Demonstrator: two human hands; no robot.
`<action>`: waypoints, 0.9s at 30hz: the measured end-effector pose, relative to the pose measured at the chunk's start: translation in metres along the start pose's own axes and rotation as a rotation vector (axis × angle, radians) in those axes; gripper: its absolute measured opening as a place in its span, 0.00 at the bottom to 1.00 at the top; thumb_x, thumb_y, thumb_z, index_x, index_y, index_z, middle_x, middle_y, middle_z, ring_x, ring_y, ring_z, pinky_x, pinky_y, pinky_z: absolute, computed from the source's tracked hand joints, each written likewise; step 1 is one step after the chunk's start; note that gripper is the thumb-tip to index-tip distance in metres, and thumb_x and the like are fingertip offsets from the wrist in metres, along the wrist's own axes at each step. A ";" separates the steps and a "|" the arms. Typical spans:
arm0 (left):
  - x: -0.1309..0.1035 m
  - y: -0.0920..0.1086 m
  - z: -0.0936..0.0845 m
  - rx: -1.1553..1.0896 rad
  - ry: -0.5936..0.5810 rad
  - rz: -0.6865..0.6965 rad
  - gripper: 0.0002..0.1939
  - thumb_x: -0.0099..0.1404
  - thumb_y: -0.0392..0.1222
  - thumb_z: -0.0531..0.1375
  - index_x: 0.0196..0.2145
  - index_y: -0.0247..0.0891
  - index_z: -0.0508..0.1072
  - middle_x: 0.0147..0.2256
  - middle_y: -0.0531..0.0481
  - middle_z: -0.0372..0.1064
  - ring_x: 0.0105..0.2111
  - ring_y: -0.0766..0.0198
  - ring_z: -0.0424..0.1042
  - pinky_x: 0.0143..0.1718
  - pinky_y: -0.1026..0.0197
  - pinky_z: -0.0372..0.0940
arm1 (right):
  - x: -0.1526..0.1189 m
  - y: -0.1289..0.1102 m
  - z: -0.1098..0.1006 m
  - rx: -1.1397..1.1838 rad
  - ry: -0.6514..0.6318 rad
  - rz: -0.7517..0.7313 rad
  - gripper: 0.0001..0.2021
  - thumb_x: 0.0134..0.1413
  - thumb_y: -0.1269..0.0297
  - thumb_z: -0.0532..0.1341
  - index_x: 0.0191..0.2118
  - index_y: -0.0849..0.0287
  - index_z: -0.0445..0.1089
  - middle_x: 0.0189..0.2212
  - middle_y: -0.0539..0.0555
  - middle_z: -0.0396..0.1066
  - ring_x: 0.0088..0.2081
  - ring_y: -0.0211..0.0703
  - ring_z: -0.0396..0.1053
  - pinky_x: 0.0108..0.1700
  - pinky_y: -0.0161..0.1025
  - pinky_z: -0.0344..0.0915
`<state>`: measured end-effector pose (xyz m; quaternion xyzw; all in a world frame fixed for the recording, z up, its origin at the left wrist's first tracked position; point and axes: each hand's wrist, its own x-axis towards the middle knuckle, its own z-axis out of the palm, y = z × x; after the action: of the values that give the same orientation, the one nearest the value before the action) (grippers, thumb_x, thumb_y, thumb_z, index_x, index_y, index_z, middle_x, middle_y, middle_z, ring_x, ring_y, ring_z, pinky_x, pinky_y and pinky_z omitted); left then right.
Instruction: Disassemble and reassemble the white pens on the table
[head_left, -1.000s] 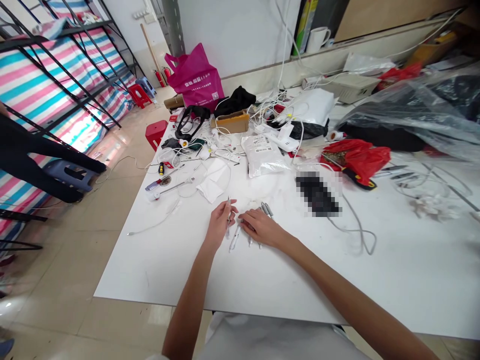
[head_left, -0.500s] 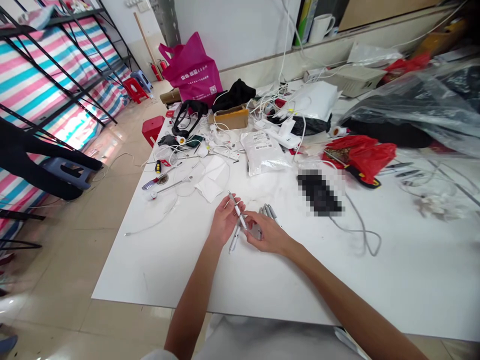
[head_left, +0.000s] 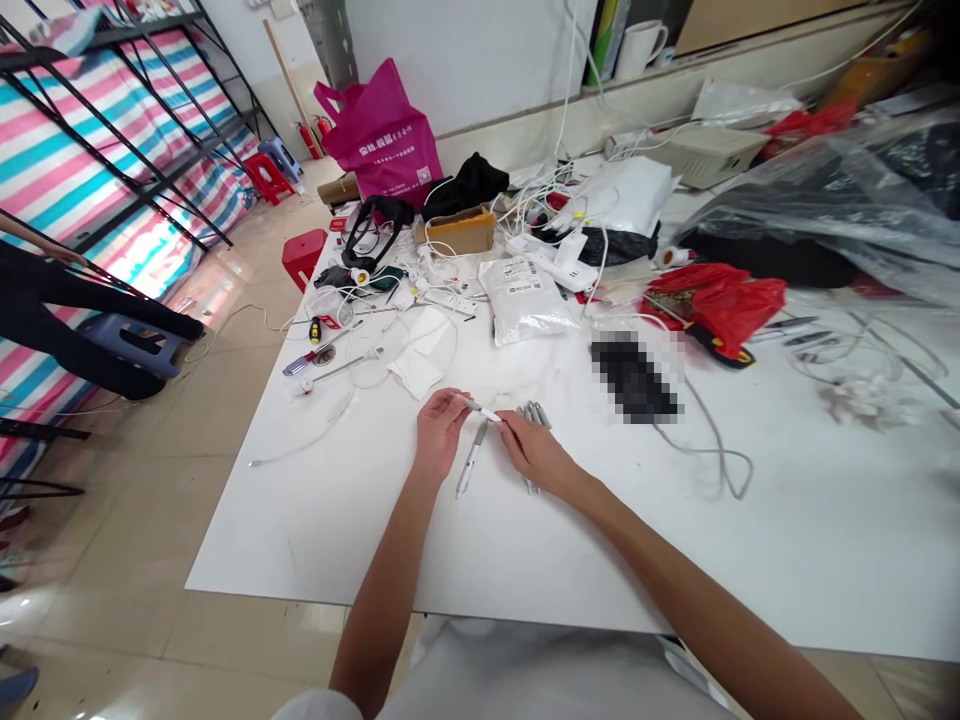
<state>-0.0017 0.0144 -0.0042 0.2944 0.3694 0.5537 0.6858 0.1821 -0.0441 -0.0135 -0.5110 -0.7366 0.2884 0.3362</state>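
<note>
Between my two hands a white and grey pen (head_left: 485, 411) is held nearly level above the white table (head_left: 330, 540). My left hand (head_left: 441, 425) pinches its grey end, and my right hand (head_left: 534, 447) grips the white end with thumb and fingers. Another pen (head_left: 470, 462) lies on the table just below, between the hands. Several grey-tipped pens (head_left: 537, 413) lie side by side behind my right hand, which partly covers them.
A blurred-out black object (head_left: 637, 378) with a grey cable lies to the right. Behind are a white plastic parcel (head_left: 527, 303), a red bag (head_left: 731, 305) and tangled white cables. Screwdrivers (head_left: 311, 360) lie at the left. A person in dark trousers (head_left: 82, 320) is at far left.
The pen has turned from steeply slanted to nearly level. My right hand has closed on its white end, and my left fingers have folded round the other end.
</note>
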 end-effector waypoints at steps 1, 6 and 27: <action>0.000 0.000 0.000 0.004 0.008 0.011 0.13 0.58 0.42 0.75 0.39 0.40 0.79 0.36 0.52 0.77 0.40 0.66 0.77 0.52 0.59 0.68 | 0.000 0.000 0.000 -0.007 -0.001 -0.004 0.18 0.76 0.55 0.43 0.54 0.55 0.66 0.37 0.58 0.75 0.36 0.50 0.71 0.40 0.46 0.66; -0.002 0.004 0.002 0.009 -0.112 -0.021 0.21 0.61 0.47 0.73 0.51 0.40 0.79 0.51 0.44 0.78 0.53 0.57 0.76 0.58 0.53 0.66 | -0.001 0.001 -0.001 -0.003 0.029 0.007 0.18 0.76 0.56 0.43 0.55 0.55 0.66 0.36 0.57 0.74 0.34 0.49 0.70 0.38 0.45 0.65; -0.001 0.002 0.001 0.109 -0.094 0.062 0.16 0.58 0.47 0.75 0.40 0.39 0.79 0.41 0.48 0.77 0.42 0.63 0.76 0.46 0.60 0.69 | -0.002 0.008 0.004 0.043 0.026 0.069 0.07 0.73 0.59 0.51 0.49 0.54 0.61 0.33 0.53 0.74 0.29 0.47 0.69 0.34 0.43 0.63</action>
<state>-0.0024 0.0135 -0.0017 0.3684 0.3572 0.5394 0.6677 0.1840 -0.0437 -0.0219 -0.5327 -0.7077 0.3089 0.3463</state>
